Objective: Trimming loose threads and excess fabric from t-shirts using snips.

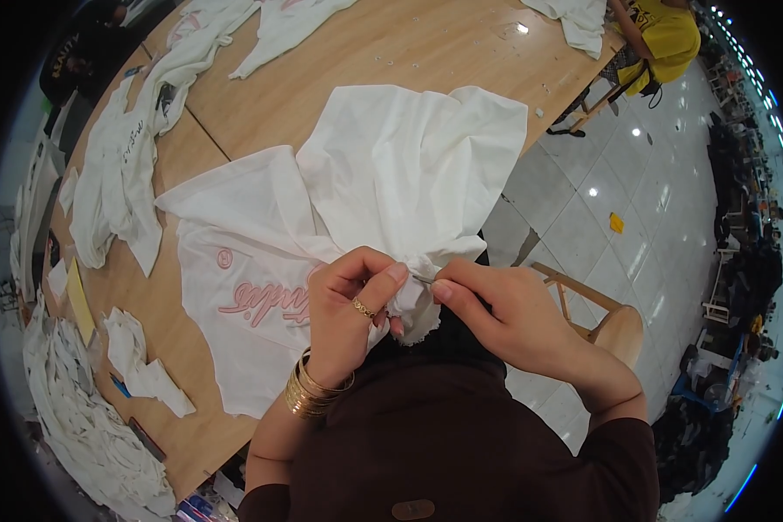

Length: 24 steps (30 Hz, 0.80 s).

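Observation:
A white garment (409,165) with pink embroidered lettering lies spread over the table edge, its near part bunched up at my waist. My left hand (348,300), with a ring and gold bangles, is closed, pinching the gathered cloth between thumb and fingers. Close beside it, my right hand (518,313) is closed around a slim metal tool (422,278). The tool's tip meets the cloth next to my left thumb. Most of the tool is hidden in my fingers, so its exact kind does not show.
White garments (117,178) lie along the table's (261,113) left side, with a large heap (87,418) at the near left. A wooden stool (618,331) stands on the tiled floor to my right. Someone in a yellow shirt (670,43) sits at the far right corner.

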Motion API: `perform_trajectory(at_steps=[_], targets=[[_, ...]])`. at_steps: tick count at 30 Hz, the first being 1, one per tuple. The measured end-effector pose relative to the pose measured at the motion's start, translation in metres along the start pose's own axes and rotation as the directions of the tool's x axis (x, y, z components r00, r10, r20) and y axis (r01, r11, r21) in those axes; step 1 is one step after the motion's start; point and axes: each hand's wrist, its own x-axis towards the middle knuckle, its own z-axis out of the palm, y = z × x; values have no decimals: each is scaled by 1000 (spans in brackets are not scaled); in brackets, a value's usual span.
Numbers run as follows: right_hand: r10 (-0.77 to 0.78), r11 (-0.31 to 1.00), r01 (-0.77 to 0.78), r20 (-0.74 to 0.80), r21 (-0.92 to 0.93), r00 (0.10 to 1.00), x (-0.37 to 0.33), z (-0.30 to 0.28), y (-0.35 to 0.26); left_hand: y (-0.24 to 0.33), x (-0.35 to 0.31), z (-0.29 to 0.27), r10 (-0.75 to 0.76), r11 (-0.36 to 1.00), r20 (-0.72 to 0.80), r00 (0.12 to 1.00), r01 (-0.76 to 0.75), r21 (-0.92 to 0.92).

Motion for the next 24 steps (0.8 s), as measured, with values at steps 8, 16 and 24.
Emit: perform_trajectory(at_steps=[8,16,24], targets=[[-75,991,66,-78,-121,994,-1,3,0,-1,-3,1,48,996,22,999,-49,77],[-116,972,88,-117,-217,986,-5,2,0,-2,-5,3,65,996,7,998,-65,68],[-136,968,100,-148,-231,980,-5,3,3,-1,-4,2,54,996,16,998,-55,76]])
